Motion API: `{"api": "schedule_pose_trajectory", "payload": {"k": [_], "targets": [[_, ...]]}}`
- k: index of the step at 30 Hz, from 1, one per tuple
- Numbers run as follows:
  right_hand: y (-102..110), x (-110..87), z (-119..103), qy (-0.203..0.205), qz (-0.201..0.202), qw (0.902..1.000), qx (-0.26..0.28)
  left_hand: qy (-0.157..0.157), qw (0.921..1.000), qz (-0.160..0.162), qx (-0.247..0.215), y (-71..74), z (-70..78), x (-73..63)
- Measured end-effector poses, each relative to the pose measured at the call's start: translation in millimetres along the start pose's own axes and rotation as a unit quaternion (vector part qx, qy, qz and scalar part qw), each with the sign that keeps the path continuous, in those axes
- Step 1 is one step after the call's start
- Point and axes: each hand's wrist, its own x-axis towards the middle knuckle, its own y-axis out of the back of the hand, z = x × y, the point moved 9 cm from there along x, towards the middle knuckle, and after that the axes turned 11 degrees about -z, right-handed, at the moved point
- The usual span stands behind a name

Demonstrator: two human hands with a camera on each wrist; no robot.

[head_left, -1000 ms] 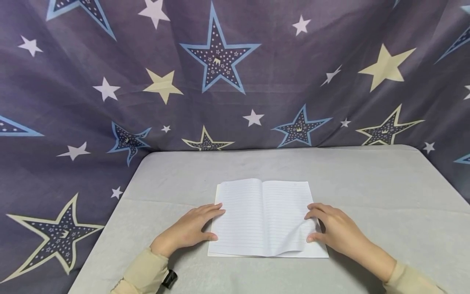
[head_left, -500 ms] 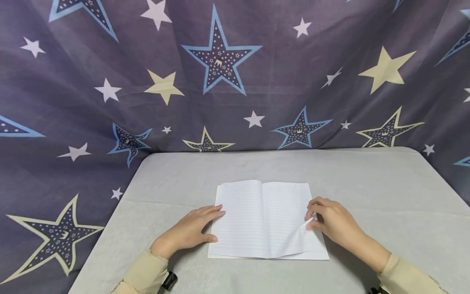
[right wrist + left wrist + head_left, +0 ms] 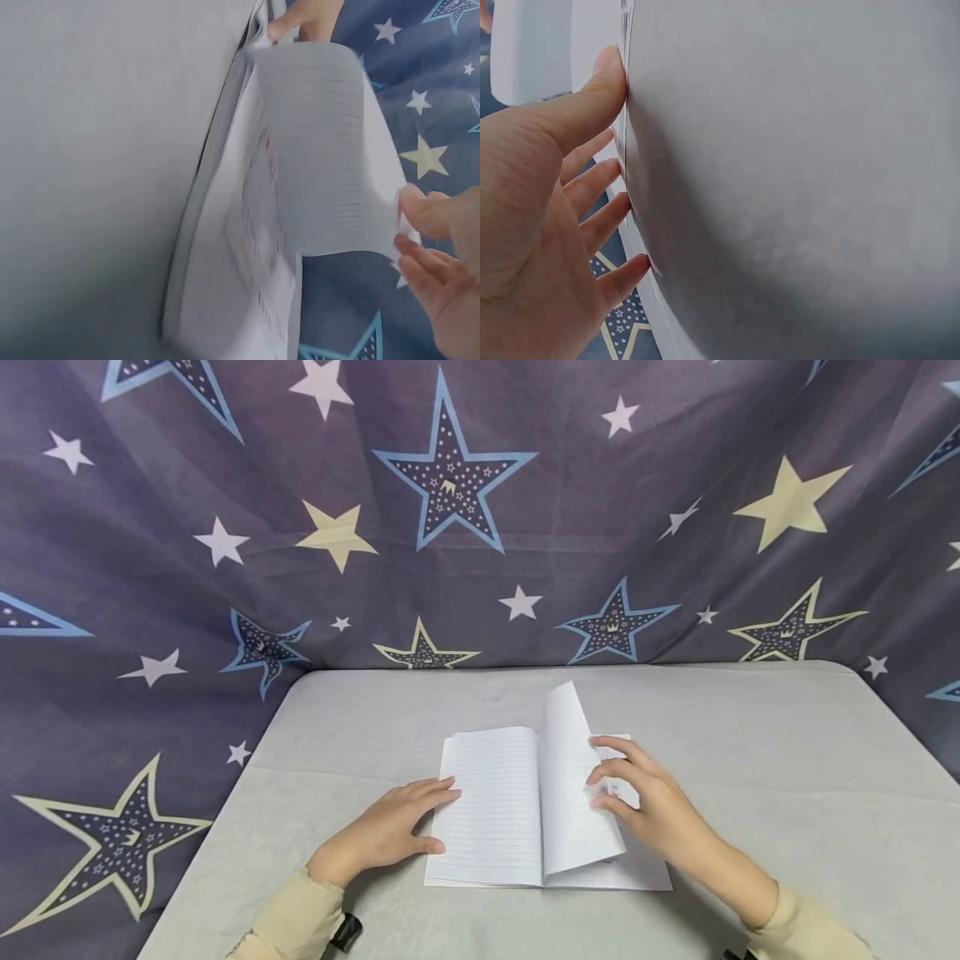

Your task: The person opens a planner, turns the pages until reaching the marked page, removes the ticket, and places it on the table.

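Note:
A lined notebook (image 3: 491, 814) lies spread on the table in the head view. My right hand (image 3: 651, 793) pinches the outer edge of a lined page (image 3: 573, 785) between thumb and fingers. That page stands lifted and curved over the right half. Blurred dark and reddish marks (image 3: 259, 217) show on the sheet beneath it in the right wrist view. My left hand (image 3: 386, 828) rests at the notebook's left edge, fingers extended and thumb apart, the fingertips on the paper. In the left wrist view the thumb (image 3: 604, 86) touches the notebook's edge.
The table (image 3: 360, 718) has a pale grey cloth cover with rounded far corners. Behind and left of it hangs a dark curtain (image 3: 555, 527) printed with stars. Beige sleeves (image 3: 296, 910) cover the forearms, and a black band (image 3: 347, 931) shows by the left sleeve.
The right hand has gone from the page's lower right corner to pinching it, lifting it and carrying it left, baring the marked sheet below. The left hand stays in place.

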Motion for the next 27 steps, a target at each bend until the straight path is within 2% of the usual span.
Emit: {"api": "schedule_pose_trajectory", "payload": {"k": [4, 8, 10, 12, 14, 16, 18, 20, 23, 27], "targets": [[-4.2, 5.3, -11.0, 0.026, 0.041, 0.9941, 0.097, 0.000, 1.0000, -0.002, -0.002, -0.4, 0.1, -0.1], [-9.3, 8.9, -22.7, 0.035, 0.074, 0.9796, 0.183, -0.001, 1.0000, 0.001, -0.003, -0.1, 0.9, -0.4], [-15.4, 10.7, -29.8, 0.039, 0.076, 0.9729, 0.215, -0.001, 1.0000, 0.003, -0.001, 0.2, 1.0, -0.7], [-26.8, 12.1, -34.9, 0.024, 0.052, 0.9704, 0.235, 0.000, 1.0000, 0.005, 0.000, 0.7, 0.6, -1.1], [-42.2, 12.1, -37.1, -0.007, 0.010, 0.9697, 0.244, 0.002, 1.0000, 0.005, 0.001, 1.3, 0.0, -1.3], [-59.7, 10.1, -37.5, -0.047, -0.046, 0.9719, 0.226, 0.002, 1.0000, 0.006, -0.001, 2.5, -1.0, -2.1], [-75.6, 6.3, -37.7, -0.076, -0.102, 0.9747, 0.184, 0.003, 0.9999, 0.010, -0.004, 4.1, -2.9, -3.4], [-88.3, 2.3, -39.0, -0.086, -0.152, 0.9756, 0.133, 0.007, 0.9998, 0.015, -0.006, 6.4, -5.9, -5.2], [-100.8, -3.1, -40.8, -0.087, -0.204, 0.9723, 0.074, 0.023, 0.9994, 0.024, -0.010, 9.9, -12.4, -8.6], [-110.9, -5.4, -43.3, -0.089, -0.246, 0.9641, 0.048, 0.047, 0.9980, 0.038, -0.021, 14.2, -17.4, -11.4]]}}
